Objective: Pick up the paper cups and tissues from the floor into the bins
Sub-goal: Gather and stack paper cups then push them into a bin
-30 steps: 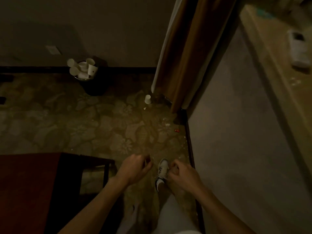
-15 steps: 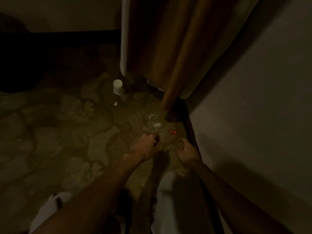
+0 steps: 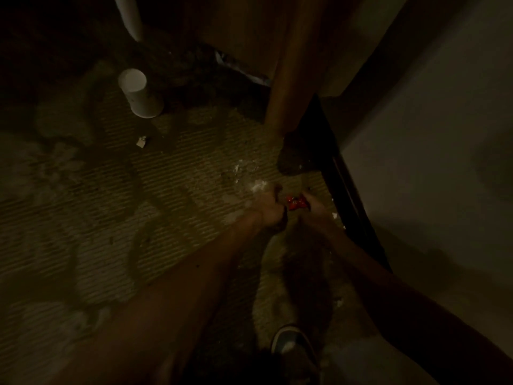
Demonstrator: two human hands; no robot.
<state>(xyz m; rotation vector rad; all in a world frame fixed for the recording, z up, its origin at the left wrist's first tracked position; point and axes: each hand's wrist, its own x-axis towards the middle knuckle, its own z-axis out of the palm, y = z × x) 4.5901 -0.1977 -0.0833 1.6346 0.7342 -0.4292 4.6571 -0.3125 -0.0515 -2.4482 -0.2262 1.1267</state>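
Observation:
A white paper cup stands upside down on the patterned carpet at the upper left. Near it lies a small white scrap. White tissue crumbs are scattered just above my hands. Both hands are down at the carpet by the skirting. My left hand is curled into a loose fist. The fingertips of my right hand touch a small red object that lies between the two hands. The dim light hides whether the fingers pinch it.
A brown curtain hangs down to the floor just beyond my hands, with a white edge at the top left. A dark skirting and pale wall close the right side. My shoe is at the bottom.
I have stepped forward and bent down. The bin of cups has left the view. Both hands dropped to the carpet and closed in around the red object.

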